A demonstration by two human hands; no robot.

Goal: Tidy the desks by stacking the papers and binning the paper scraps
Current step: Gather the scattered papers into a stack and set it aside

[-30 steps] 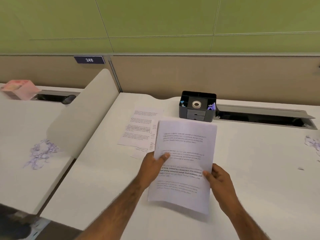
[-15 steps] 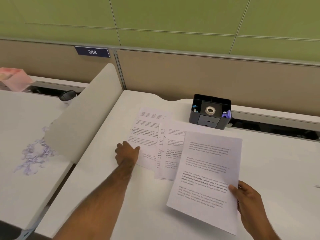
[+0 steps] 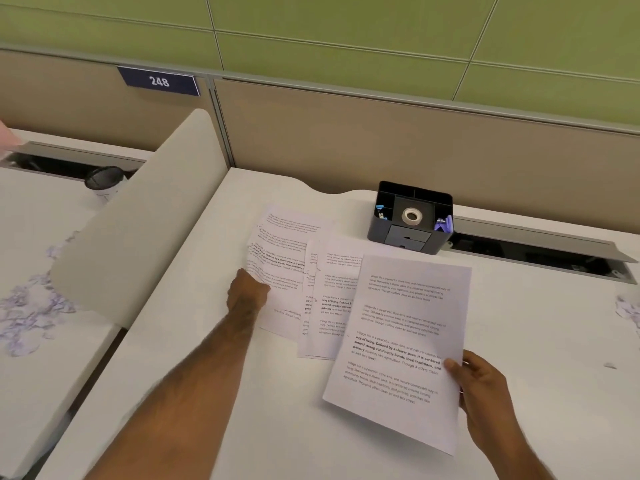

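Held sheet [image 3: 401,344]: a printed page gripped at its right edge, lifted over the near middle of the desk [image 3: 214,393], its far left corner overlapping the loose pages.
Right hand [image 3: 485,386]: thumb on top of the sheet, fingers curled under it, pinched closed on the paper.
Loose pages: a middle pair [image 3: 329,306] lies flat just left of the held sheet; the far-left sheet [image 3: 280,251] overlaps them, skewed.
Left hand [image 3: 247,292]: knuckles up at the near left edge of the far-left sheet, fingers bent onto it. Whether they grip or only press, I cannot tell.
Step in hand: likely gathering the far-left sheet toward the others.
Doing it well: slide the page flat rather than crumple it, bring it over the middle pair, lay the held sheet on top, then square the edges on the desk.
Paper scraps: a purple-marked heap [image 3: 31,306] on the left desk beyond the divider [image 3: 138,230]; a few more [image 3: 628,311] at the far right edge. Not yet binned.
Organiser [image 3: 412,216]: black, behind the pages, clear of the work.
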